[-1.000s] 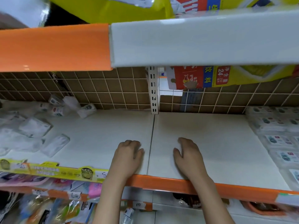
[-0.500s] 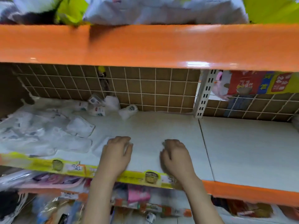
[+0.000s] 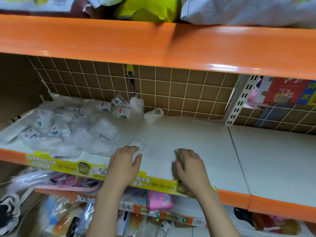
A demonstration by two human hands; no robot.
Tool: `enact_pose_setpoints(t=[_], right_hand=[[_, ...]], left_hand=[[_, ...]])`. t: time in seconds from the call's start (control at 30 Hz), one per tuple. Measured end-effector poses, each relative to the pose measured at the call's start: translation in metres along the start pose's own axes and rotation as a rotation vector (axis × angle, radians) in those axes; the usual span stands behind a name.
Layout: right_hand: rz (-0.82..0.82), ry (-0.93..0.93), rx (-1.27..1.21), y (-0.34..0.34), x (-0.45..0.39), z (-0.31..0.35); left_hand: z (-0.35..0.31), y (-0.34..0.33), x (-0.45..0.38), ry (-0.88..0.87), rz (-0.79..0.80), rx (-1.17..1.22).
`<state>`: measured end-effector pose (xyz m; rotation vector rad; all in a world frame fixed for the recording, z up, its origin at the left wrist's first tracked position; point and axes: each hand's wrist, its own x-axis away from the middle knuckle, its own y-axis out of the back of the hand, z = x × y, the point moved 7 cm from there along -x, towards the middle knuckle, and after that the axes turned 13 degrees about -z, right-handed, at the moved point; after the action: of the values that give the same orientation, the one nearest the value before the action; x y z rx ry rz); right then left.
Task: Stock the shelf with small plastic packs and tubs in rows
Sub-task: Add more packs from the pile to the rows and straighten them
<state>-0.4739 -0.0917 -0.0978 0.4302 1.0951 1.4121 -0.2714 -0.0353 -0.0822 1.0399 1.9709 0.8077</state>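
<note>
- Fingers (image 3: 132, 148) of our left hand (image 3: 124, 165) curl over a small white pack (image 3: 136, 144) on the white shelf (image 3: 188, 142); whether they grip it we cannot tell.
- Our right hand (image 3: 190, 166) rests beside it, fingers bent, holding nothing.
- Left of that pack, plastic packs (image 3: 68, 127) lie heaped, reaching the shelf's back grid (image 3: 171, 93).

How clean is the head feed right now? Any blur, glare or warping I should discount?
Head view: soft all over, with motion smear on the right hand and its fingertips; the left hand is a little crisper. Glare streaks shine on the upper orange shelf edge. Wide-angle bowing curves that edge. The heap of clear packs washes out pale, labels unreadable.
</note>
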Motion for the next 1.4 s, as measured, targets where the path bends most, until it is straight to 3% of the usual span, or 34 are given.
enact_pose_setpoints(t=[0.43,0.7,1.0,1.4], right_hand=[[-0.085,-0.115,-0.047,-0.006,-0.017,-0.013],[-0.140,-0.128,-0.079,-0.043,-0.044,0.064],[-0.144,-0.098,-0.116,-0.106,-0.058,0.174],[-0.160,-0.098,-0.080,-0.123,-0.073,0.192]], left_hand=[[-0.002,-0.003,-0.018,-0.093,-0.033,0.044],[0.067,0.057,-0.070,-0.191,-0.159,0.053],[0.192,0.130,-0.118,-0.109,-0.230,0.131],[0.219,0.124,-0.133,-0.170,-0.197,0.121]])
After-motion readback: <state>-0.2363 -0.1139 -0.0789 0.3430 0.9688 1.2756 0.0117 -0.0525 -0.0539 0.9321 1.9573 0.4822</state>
